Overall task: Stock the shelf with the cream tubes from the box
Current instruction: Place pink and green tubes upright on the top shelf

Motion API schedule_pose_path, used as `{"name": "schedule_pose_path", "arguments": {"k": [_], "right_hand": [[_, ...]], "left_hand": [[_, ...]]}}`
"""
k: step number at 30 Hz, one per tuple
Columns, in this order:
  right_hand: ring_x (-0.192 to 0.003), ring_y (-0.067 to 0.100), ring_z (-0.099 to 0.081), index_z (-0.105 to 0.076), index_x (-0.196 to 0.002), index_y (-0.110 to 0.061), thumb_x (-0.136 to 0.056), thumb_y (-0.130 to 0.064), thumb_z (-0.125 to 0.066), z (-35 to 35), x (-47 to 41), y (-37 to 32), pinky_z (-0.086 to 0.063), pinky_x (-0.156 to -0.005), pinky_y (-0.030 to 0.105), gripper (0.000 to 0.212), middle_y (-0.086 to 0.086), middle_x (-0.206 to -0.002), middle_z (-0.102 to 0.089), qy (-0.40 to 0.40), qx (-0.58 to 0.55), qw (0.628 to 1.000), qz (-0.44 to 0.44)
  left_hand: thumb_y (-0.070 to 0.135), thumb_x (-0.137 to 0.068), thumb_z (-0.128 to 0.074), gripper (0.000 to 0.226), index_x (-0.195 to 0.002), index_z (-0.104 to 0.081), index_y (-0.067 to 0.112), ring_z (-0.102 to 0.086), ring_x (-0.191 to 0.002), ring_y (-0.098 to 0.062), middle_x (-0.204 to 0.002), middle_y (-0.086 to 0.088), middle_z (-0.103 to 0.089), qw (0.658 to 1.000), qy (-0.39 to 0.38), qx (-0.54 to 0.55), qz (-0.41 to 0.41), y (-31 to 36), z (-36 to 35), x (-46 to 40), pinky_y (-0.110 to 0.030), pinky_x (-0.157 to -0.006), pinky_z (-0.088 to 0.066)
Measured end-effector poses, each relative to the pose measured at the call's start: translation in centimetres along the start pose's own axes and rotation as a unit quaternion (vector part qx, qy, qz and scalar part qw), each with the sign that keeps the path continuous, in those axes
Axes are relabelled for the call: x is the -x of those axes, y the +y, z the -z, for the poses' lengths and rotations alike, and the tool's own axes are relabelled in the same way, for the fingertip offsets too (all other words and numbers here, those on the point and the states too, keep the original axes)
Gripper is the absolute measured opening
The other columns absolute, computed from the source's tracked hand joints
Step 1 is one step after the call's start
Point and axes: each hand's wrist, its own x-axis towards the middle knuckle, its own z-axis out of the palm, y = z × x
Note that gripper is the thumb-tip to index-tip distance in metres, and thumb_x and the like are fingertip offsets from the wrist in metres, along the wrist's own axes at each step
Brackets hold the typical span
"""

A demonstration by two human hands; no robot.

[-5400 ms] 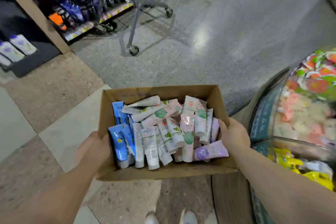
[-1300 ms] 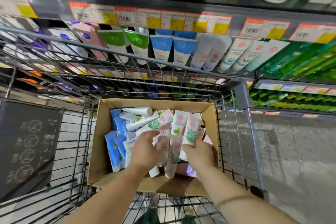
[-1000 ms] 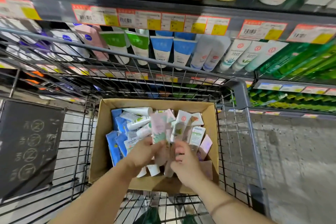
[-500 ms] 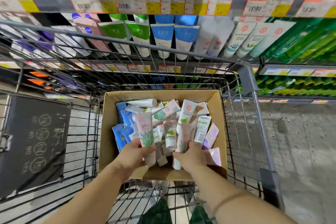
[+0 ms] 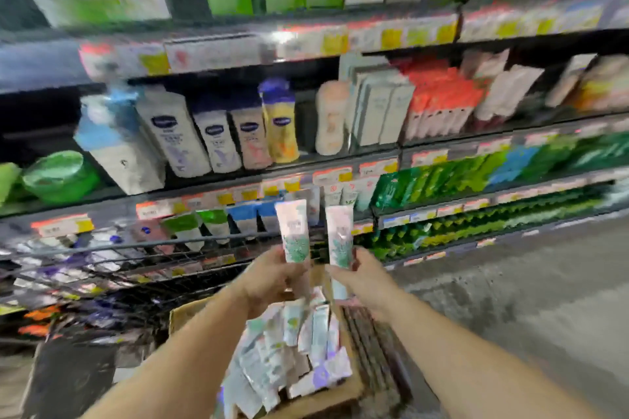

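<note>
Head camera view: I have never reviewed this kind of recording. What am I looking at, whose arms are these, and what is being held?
There is no robot here. A person wears one wide-angle camera on the head, looking forward and down, so the arms reaching in from below are theirs. The left hand grips one cream tube and the right hand grips a second tube, both upright, raised toward the store shelves. Below them a cardboard box holds more tubes and sits in a wire shopping cart. The picture is motion-blurred, so labels cannot be read.
</note>
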Motion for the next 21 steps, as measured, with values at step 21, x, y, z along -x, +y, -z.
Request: {"name": "schedule_pose_path", "arguments": {"k": [21], "right_hand": [[-0.106, 0.018, -0.063, -0.056, -0.122, -0.023, -0.086, -0.014, -0.071, 55.4, 12.5, -17.2, -0.053, -0.089, 0.034, 0.04, 0.0, -0.12, -0.065, 0.21, 0.024, 0.928, 0.306]], "left_hand": [[0.003, -0.086, -0.066, 0.031, -0.114, -0.062, 0.017, -0.066, -0.088, -0.016, -0.103, 0.0, -0.07, 0.949, -0.169, -0.111, -0.242, 24.2, -49.5, -10.0, -0.032, -0.071, -0.051]]}}
